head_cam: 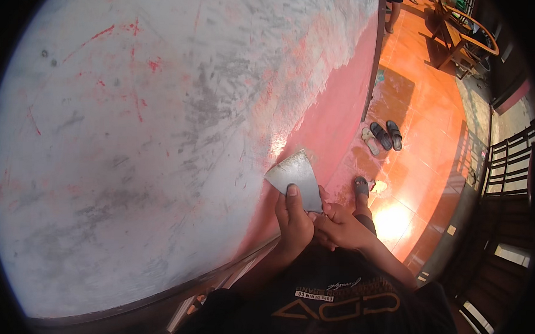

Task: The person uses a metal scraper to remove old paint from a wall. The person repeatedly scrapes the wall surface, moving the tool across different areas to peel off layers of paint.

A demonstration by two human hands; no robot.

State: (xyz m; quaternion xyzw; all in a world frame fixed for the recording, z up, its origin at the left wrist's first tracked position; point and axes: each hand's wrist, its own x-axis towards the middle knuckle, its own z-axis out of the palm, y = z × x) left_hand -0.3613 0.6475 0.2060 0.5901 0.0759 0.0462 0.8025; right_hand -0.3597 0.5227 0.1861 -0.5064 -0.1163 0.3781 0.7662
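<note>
Both my hands hold a wide metal scraper blade [299, 179] in front of a wall [162, 141] with worn grey-white paint and a pink lower band [331, 107]. My left hand [295, 219] has its thumb flat on the blade's face and its fingers behind. At the blade's narrow end, my right hand [342, 227] grips with its fingertips; whether a handle sits inside it is hidden. The blade's wide edge points up and left, and its upper face looks smeared. Whether the blade touches the wall cannot be told.
Black sandals [387, 136] and a pale pair [370, 141] lie on the orange tiled floor [427, 141]. My sandalled foot [361, 186] stands nearer. A wooden chair [457, 41] is at the upper right, and another person's leg [393, 14] shows beyond the wall's edge.
</note>
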